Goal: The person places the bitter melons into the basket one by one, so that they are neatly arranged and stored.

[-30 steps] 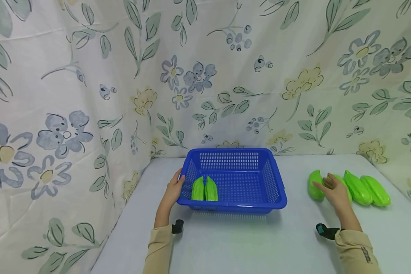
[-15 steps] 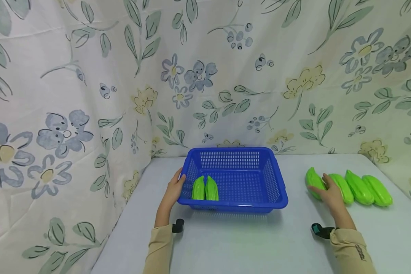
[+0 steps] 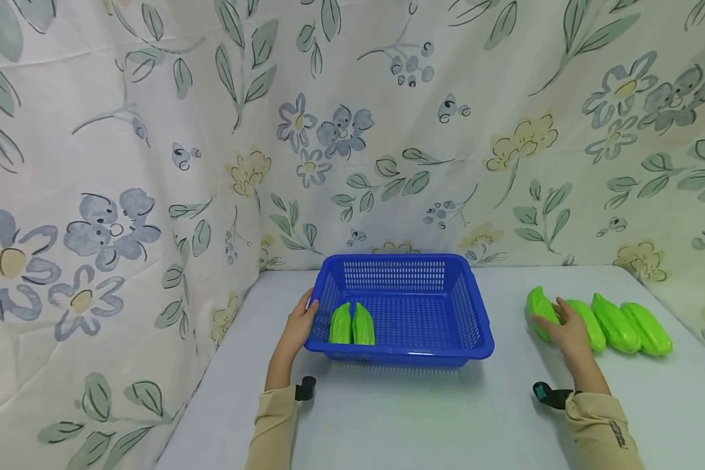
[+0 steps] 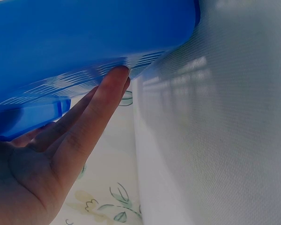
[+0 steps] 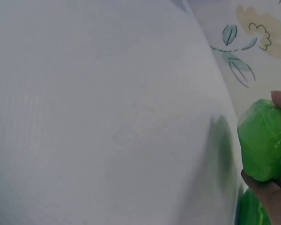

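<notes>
A blue slotted basket (image 3: 399,354) stands at the middle of the table, with two green ridged vegetables (image 3: 340,324) side by side in its left part. On its left rim rests my left hand (image 3: 297,323); in the left wrist view the fingers of that hand (image 4: 51,154) lie nearly straight along the outer wall. At the right, my right hand (image 3: 568,331) grips the leftmost green vegetable (image 3: 539,307). The right wrist view shows thumb and fingers on opposite sides of this vegetable (image 5: 263,140).
Right of the held vegetable, several more green vegetables (image 3: 617,323) lie in a row on the white table (image 3: 388,418). A floral curtain (image 3: 388,130) hangs behind the table and along its left side.
My right hand has moved a little left and closed round the leftmost vegetable, whose top has tilted slightly left. My left hand has stayed on the basket.
</notes>
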### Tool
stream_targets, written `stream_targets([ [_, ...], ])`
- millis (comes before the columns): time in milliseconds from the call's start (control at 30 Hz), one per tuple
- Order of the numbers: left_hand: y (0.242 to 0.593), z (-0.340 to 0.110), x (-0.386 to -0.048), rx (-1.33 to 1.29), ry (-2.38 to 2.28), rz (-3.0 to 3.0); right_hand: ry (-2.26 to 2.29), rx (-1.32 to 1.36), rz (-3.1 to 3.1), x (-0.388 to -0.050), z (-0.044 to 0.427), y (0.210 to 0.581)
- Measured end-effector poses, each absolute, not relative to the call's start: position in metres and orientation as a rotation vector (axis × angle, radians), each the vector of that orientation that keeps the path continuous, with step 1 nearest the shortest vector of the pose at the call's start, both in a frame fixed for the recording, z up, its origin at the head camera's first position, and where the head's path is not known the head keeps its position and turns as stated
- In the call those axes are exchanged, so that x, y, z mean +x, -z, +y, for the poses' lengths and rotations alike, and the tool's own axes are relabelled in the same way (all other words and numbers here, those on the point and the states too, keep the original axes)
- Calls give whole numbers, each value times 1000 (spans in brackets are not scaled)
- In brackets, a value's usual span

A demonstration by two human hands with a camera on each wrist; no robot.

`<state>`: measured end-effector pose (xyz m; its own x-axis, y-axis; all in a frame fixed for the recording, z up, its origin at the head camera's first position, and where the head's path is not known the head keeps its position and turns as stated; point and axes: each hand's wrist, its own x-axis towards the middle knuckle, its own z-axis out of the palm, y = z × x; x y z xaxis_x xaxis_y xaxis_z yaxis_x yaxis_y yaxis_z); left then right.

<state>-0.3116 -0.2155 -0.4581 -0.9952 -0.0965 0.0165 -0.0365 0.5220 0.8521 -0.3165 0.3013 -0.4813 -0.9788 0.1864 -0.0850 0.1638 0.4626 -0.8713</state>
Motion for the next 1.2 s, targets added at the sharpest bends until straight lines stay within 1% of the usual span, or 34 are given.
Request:
stream_targets([
  [367,458,-216,-310,117,1519,-2679,-1602,-272,-2615,-317,292,467],
  [833,455,-215,-309,124,1526,-2680,-1608,-266,-2525,-318,272,433],
  [1200,454,-215,-309,106,1510,-2684,-1584,-203,-2489,-320,254,406],
])
